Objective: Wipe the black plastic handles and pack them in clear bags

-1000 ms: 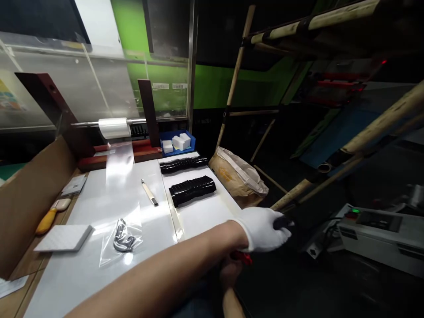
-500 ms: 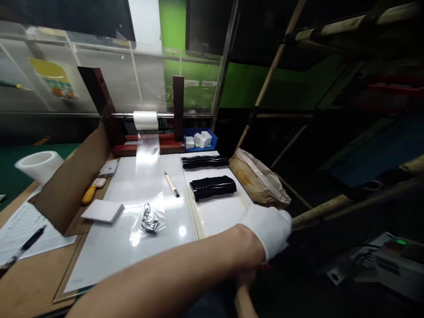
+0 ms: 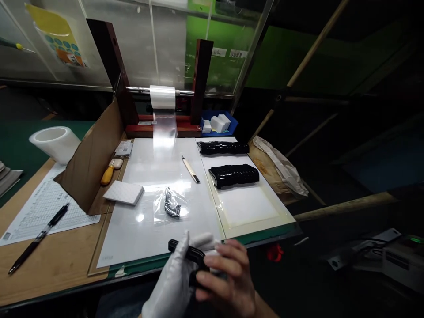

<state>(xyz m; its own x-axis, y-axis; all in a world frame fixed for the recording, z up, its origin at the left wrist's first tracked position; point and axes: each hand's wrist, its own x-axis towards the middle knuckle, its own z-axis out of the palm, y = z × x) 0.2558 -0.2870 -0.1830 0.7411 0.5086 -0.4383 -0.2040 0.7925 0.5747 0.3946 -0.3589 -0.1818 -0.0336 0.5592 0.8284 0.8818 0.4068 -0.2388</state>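
Observation:
My left hand (image 3: 172,282), in a white glove, grips a glossy black curved plastic part (image 3: 192,253) low in front of the table edge, its thumb across the part. My right hand (image 3: 233,276) is bare, with its fingers closed on the part's right end, which they partly hide. Beyond the hands, a similar small black part in a clear plastic bag (image 3: 172,206) lies on the white work sheet (image 3: 145,238). Farther right, two rows of glossy black parts, a back row (image 3: 223,148) and a front row (image 3: 235,175), rest on a white board (image 3: 251,207).
A cutter knife (image 3: 190,169) and a white foam pad (image 3: 124,192) lie on the sheet. Behind stands a clear film roll (image 3: 162,98) on a rack beside a blue tray (image 3: 233,126). A cardboard divider (image 3: 92,163), pen (image 3: 39,238) and paper bag (image 3: 281,165) flank the area.
My gloved left hand has come back from the right side beyond the board to the table's front edge. Both hands now hold a black part. The view has shifted.

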